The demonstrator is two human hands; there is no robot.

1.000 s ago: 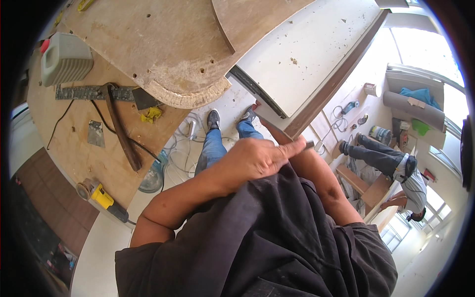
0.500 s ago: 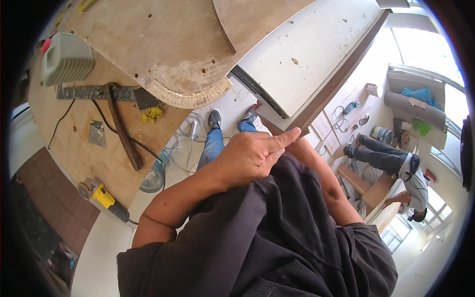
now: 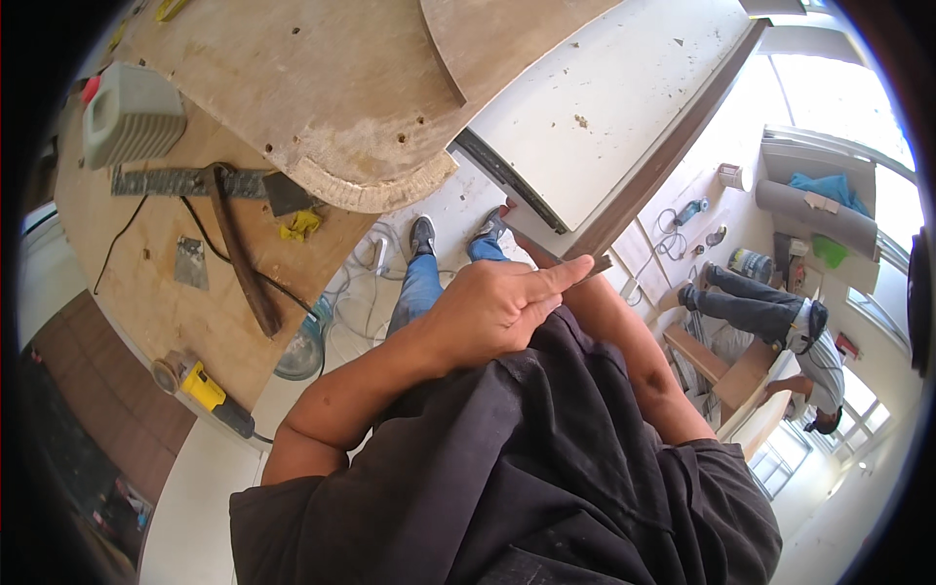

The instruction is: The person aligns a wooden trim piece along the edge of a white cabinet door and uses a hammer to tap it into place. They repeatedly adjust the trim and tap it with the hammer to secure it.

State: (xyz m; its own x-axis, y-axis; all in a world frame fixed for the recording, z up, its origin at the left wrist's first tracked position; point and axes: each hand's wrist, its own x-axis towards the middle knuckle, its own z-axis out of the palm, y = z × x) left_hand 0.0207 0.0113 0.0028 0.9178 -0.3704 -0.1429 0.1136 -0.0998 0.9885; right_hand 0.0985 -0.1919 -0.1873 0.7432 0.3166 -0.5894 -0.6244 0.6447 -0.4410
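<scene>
In the head view, two bare arms: the left hand (image 3: 487, 310) has its index finger stretched out, the others bent; one small dark piece (image 3: 600, 264) juts just past that fingertip, but I cannot tell whether the fingers grip it. One right forearm (image 3: 639, 341) passes behind; its hand cannot be made out clearly, so its fingers' state is unknown. Beyond the fingers lies one white panel (image 3: 585, 146) with a brown edge (image 3: 673, 161). Farther out and left of them are one curved board (image 3: 341, 78), one pale jug (image 3: 135, 117), one yellow grinder (image 3: 203, 387) and one wooden handle (image 3: 244, 263). Well right of them bends one co-worker (image 3: 817, 361). Compared with a second ago, the left fingertips and dark piece sit slightly farther from the body.
</scene>
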